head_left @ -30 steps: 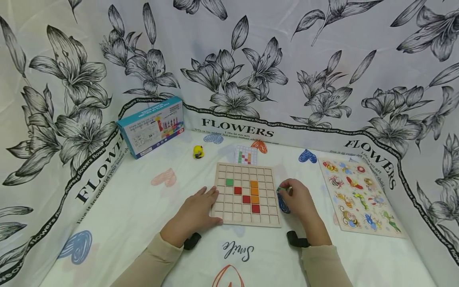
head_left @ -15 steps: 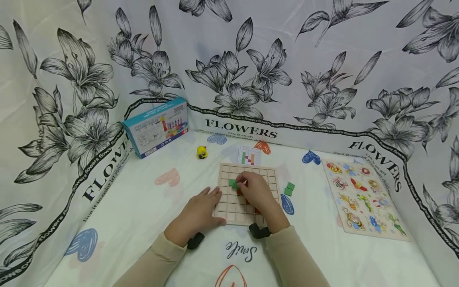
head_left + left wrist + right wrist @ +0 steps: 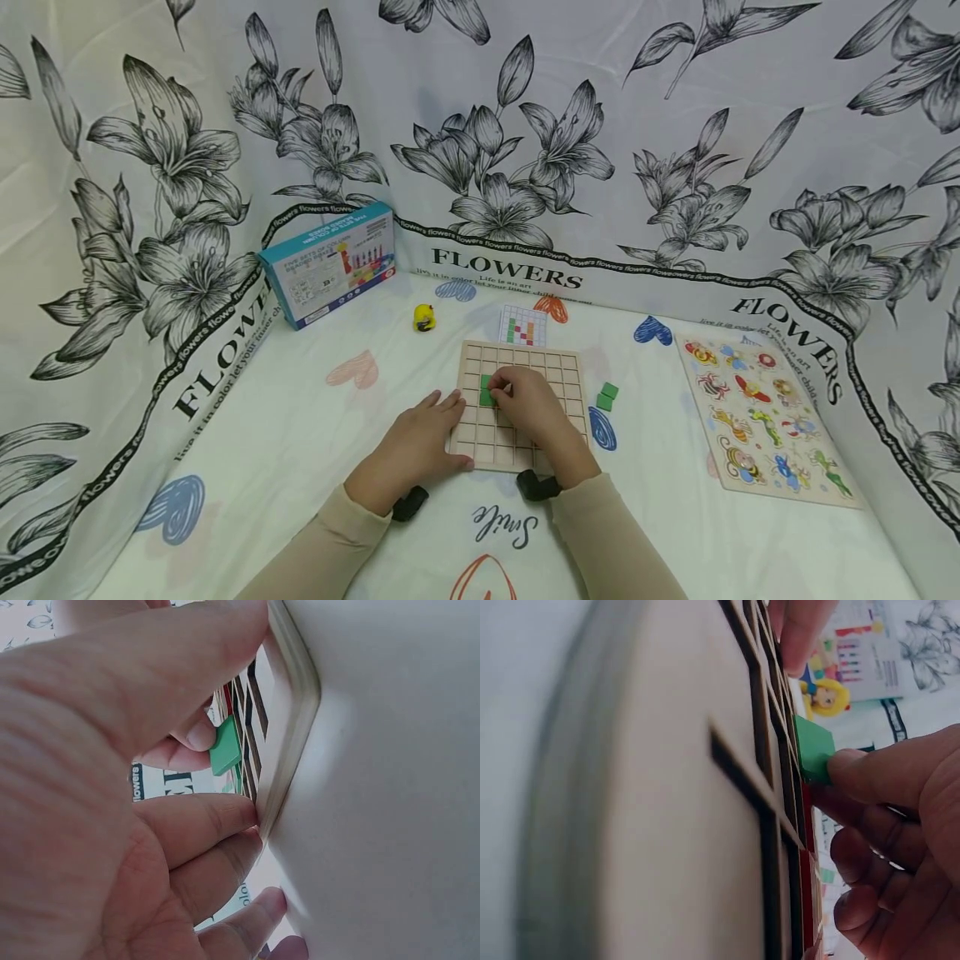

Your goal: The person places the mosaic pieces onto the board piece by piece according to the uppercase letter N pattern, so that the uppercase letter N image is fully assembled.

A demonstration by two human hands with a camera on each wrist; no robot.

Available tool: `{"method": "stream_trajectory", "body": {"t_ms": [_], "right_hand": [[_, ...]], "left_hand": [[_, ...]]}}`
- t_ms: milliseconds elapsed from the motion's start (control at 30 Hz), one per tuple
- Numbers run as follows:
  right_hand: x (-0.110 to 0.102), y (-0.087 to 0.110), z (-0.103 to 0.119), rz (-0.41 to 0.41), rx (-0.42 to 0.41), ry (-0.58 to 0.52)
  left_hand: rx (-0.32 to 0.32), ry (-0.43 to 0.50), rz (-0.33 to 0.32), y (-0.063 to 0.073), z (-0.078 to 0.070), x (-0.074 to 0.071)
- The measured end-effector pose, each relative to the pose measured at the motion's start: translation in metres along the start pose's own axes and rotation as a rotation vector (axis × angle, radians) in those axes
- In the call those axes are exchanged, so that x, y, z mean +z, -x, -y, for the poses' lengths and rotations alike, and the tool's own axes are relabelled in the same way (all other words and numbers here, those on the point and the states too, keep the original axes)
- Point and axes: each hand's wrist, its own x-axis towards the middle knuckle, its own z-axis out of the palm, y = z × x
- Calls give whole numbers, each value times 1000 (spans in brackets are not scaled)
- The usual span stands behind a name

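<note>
A wooden grid board (image 3: 491, 454) lies on the cloth between both hands. My right hand (image 3: 531, 410) is over it, pinching a green square tile (image 3: 814, 746) between thumb and finger. This tile stands tilted at a cell just below another green tile (image 3: 487, 381). Red tiles (image 3: 807, 817) show at the board's surface in the right wrist view; the right hand hides the red and orange ones in the head view. With fingers spread, my left hand (image 3: 411, 442) touches the board's left edge, its thumb by the near left corner. Two more green tiles (image 3: 607, 396) lie right of the board.
A printed pattern card (image 3: 522, 325) lies behind the board. Farther left are a yellow toy duck (image 3: 423, 317) and a blue-and-white box (image 3: 330, 271). An insect picture board (image 3: 765, 417) lies at the right. Flower-printed cloth rises behind everything.
My right hand has moved left from the green tiles beside the board, carrying one to the cell below the placed green tile. The left hand has stayed at the board's edge.
</note>
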Motion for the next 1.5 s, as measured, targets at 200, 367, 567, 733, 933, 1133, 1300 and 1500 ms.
{"method": "stream_trajectory", "body": {"t_ms": [200, 367, 567, 733, 933, 1133, 1300, 1500], "right_hand": [[2, 1, 0, 2, -1, 22], [3, 0, -1, 0, -8, 36], [2, 1, -2, -20, -7, 23], [-19, 6, -2, -91, 64, -24], [-65, 15, -40, -205, 184, -11], [-96, 37, -91, -202, 384, 46], [-100, 49, -111, -133, 460, 68], [-96, 50, -113, -120, 426, 73]], "left_hand": [[-5, 0, 7, 0, 0, 0], [-2, 1, 2, 1, -1, 1], [7, 4, -5, 1, -2, -1], [-5, 12, 2, 1, -4, 0], [-24, 19, 9, 2, -5, 1], [-14, 8, -1, 1, -4, 1], [-17, 10, -1, 2, -3, 0], [-21, 20, 1, 2, -3, 0]]}}
